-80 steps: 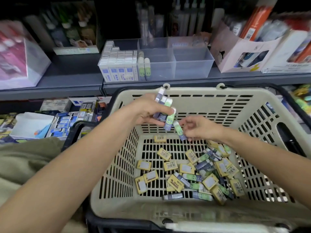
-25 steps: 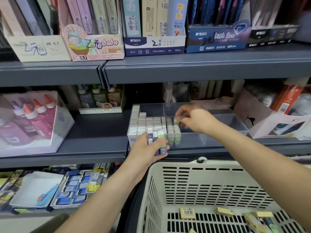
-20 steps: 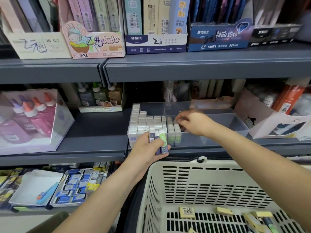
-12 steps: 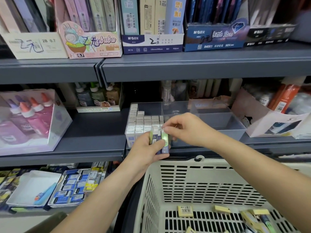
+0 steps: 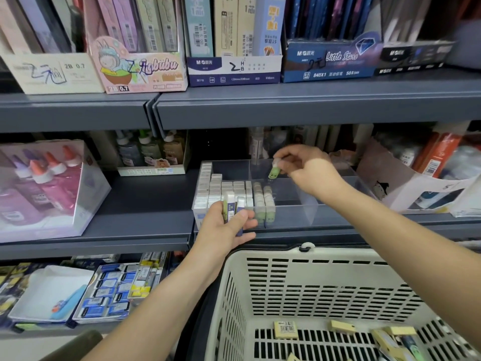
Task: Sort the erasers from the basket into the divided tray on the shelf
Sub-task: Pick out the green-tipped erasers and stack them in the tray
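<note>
Right hand (image 5: 309, 170) pinched small green eraser (image 5: 274, 173) above clear divided tray (image 5: 294, 212); left hand (image 5: 226, 227) clamped spares (could topple upright rows).

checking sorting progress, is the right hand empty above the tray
No, the right hand pinches a green eraser by its top, hanging over the clear divided tray.

A stationery shop: grey shelves (image 5: 286, 105) hold priced pencil-lead boxes (image 5: 234, 69) and glue bottles (image 5: 46, 175).

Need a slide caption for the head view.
Right hand lowers a green eraser into the divided tray; left hand holds spare erasers above the basket.
</note>
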Demonstrator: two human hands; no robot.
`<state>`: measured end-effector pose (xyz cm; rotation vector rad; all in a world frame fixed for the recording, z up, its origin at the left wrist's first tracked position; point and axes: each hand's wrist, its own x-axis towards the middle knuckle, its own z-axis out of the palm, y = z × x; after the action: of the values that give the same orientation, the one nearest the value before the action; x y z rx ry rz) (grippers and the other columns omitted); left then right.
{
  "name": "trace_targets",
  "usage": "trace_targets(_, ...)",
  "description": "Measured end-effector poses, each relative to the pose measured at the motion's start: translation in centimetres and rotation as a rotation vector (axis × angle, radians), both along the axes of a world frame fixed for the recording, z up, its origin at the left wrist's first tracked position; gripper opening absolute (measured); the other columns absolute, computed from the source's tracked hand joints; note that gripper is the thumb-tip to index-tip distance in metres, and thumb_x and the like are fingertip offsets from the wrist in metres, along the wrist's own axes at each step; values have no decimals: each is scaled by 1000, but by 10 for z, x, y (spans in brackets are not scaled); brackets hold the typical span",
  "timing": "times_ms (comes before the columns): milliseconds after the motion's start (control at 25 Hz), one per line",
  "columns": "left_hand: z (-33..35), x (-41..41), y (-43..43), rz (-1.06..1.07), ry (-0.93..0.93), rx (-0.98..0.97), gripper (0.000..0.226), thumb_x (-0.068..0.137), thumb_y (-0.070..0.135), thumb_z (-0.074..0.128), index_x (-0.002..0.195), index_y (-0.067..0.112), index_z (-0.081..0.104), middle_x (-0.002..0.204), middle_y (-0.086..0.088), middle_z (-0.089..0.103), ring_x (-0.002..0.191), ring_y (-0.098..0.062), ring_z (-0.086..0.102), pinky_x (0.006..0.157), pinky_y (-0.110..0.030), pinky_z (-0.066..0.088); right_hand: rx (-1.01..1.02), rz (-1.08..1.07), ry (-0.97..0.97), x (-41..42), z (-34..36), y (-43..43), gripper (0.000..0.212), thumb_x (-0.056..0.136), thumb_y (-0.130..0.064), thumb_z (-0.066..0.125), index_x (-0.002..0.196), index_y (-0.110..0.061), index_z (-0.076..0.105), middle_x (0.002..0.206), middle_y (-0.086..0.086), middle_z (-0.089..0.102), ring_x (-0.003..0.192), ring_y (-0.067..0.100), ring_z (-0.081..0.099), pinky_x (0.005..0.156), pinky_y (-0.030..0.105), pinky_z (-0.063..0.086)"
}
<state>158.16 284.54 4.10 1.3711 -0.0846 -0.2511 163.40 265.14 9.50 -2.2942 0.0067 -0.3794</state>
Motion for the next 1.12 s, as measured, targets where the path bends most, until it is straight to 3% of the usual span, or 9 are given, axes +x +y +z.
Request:
trace_targets(160,0,1,2,4,9,-6,7,93,11,53,100,12,51,95,-2,69,87,-13,70,65,-23,55,-100,66,48,3,-10,6,12,90,-18,58,89,-30,59,87,-2,66,80,15,59,68,19,44)
trace_targets(400,-1,1,1,-19,9,10,12,94,13,50,105,7,49,103,-5,67,90,-12,69,69,-24,56,-303,58,237,4,-22,16,11,93,-20,50,100,-20,59,104,2,64,94,21,59,78,23,45)
trace_targets(560,-1,1,0,-20,2,13,6,94,14,50,99,14,53,99,-1,68,89,-10,68,69,-24,56,-249,80,264,3,-17,9,2,91,-24,54,90,-24,55,100,5,65,85,22,65,79,34,54)
trace_targets(720,-1,1,0,-20,18,5,6,94,15,51,99,15,55,96,-1,69,85,-9,69,66,-23,56,-231,103,303,2,-21,13,8,92,-20,51,84,-21,50,100,9,66,83,25,67,80,42,55)
trace_targets(840,0,0,-1,-29,27,-5,7,94,14,51,99,14,55,97,-3,68,85,-11,69,68,-23,56,-238,119,334,-2,-16,12,8,92,-23,52,84,-22,50,98,7,66,83,22,67,79,37,55)
trace_targets(960,2,-1,-2,-34,35,-40,7,93,13,52,98,13,56,95,-3,67,84,-11,70,69,-24,56,-325,99,151,-14,-4,15,5,91,-25,52,89,-24,56,88,-1,65,82,17,62,73,27,46)
trace_targets(1040,4,-2,-3,-54,33,-55,8,93,12,52,98,14,58,92,-1,69,83,-11,70,67,-23,56,-202,252,103,-29,3,24,10,90,-25,55,93,-24,65,81,-7,65,76,13,64,71,25,46)
trace_targets(1120,6,-4,-4,-86,28,-48,12,93,11,52,101,16,60,93,-1,70,85,-11,69,67,-23,56,-98,402,185,-44,4,34,12,89,-21,59,98,-20,67,81,-3,69,73,12,67,73,25,52)
